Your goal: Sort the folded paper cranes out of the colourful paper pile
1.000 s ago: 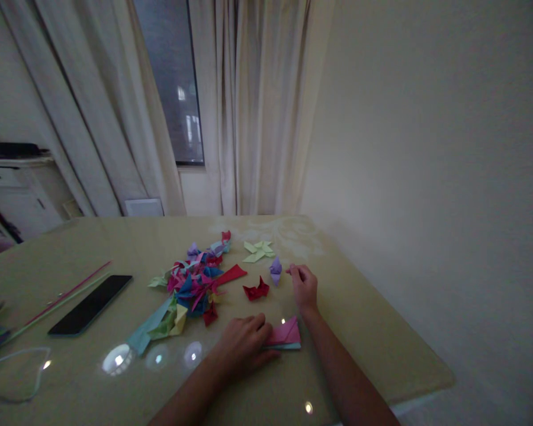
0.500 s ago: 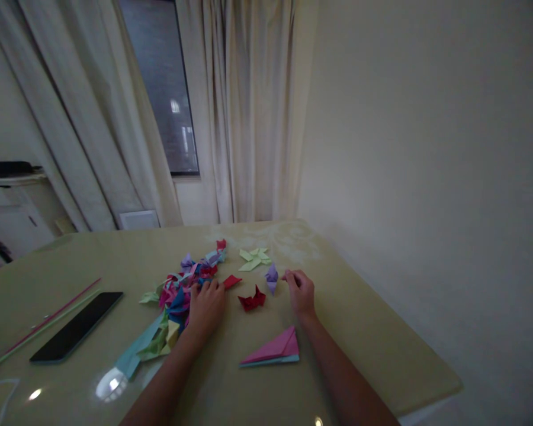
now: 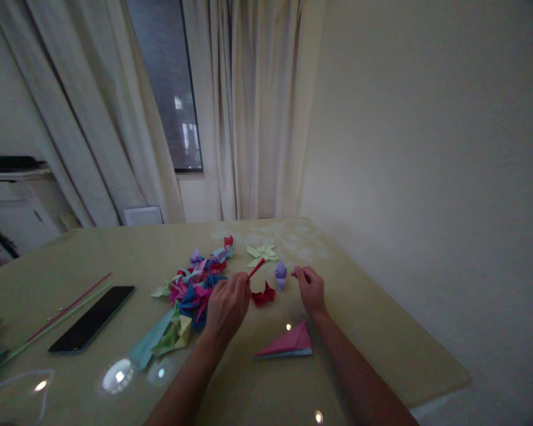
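Note:
My left hand (image 3: 227,306) is closed on a red folded paper piece (image 3: 256,268) and holds it just above the table, beside a heap of coloured origami pieces (image 3: 194,287). My right hand (image 3: 311,290) rests on the table with its fingers pinched on something small and pinkish I cannot make out. Between the hands lie a dark red folded piece (image 3: 263,294) and a small purple folded piece (image 3: 280,273). A pink folded triangle on a blue sheet (image 3: 288,344) lies in front of my right wrist.
A pale green pinwheel (image 3: 261,253) lies further back on the glossy yellowish table (image 3: 382,337). A black phone (image 3: 91,318), thin pink and green sticks (image 3: 66,307) and a white cable (image 3: 22,378) are at the left. Curtains and a wall stand behind and to the right.
My left hand left the pink triangle, reached into the paper heap, and now lifts a red folded piece out to the right. My right hand has stayed put.

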Demonstrator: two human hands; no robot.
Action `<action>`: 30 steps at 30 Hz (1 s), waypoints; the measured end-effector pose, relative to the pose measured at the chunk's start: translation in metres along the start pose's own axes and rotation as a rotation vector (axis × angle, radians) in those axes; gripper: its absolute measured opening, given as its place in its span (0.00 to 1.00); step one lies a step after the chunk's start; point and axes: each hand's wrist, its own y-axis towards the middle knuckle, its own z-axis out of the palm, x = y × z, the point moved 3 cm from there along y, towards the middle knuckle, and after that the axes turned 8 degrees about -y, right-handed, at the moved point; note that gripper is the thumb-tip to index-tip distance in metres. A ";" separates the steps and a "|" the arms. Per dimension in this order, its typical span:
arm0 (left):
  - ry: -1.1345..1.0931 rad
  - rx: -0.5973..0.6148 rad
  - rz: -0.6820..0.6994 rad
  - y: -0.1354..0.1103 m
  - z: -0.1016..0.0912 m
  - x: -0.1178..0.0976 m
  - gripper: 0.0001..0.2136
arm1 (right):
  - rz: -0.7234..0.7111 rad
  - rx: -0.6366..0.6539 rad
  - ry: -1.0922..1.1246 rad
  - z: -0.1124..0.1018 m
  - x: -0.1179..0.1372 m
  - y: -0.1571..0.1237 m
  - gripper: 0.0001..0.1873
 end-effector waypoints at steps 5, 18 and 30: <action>-0.098 0.390 0.221 -0.020 0.026 -0.056 0.10 | -0.024 0.025 -0.053 0.007 -0.012 -0.003 0.24; -0.218 0.693 0.133 -0.040 0.035 -0.079 0.24 | -0.031 0.254 -0.104 0.044 -0.037 0.030 0.14; -0.102 0.339 -0.038 -0.006 0.065 -0.033 0.21 | -0.108 0.329 -0.123 0.046 -0.036 0.025 0.12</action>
